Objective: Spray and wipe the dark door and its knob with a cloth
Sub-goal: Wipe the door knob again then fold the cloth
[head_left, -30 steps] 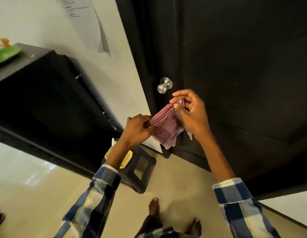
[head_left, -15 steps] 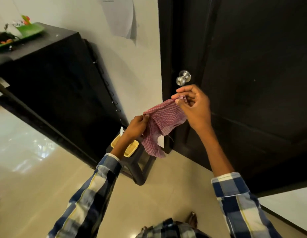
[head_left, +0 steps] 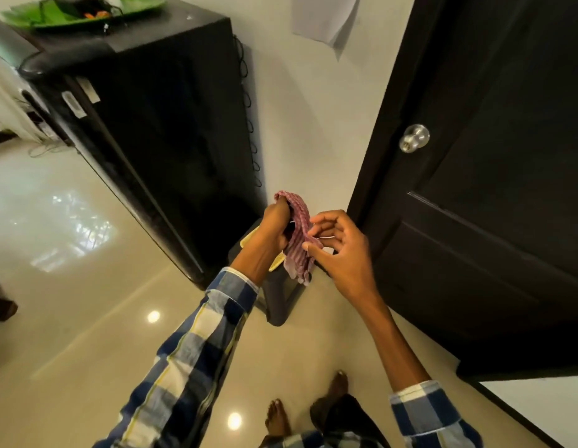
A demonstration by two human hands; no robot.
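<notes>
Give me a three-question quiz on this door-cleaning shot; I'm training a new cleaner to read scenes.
1. True or false: the cloth is touching the door knob.
2. Which of the hands has its fingers closed round the cloth's upper part? A) left hand B) right hand C) neither
3. Fill in: the knob sits on the dark ____.

Key
1. False; the cloth is held low, clear of the knob.
2. A; the right hand only pinches it at the fingertips.
3. door
</notes>
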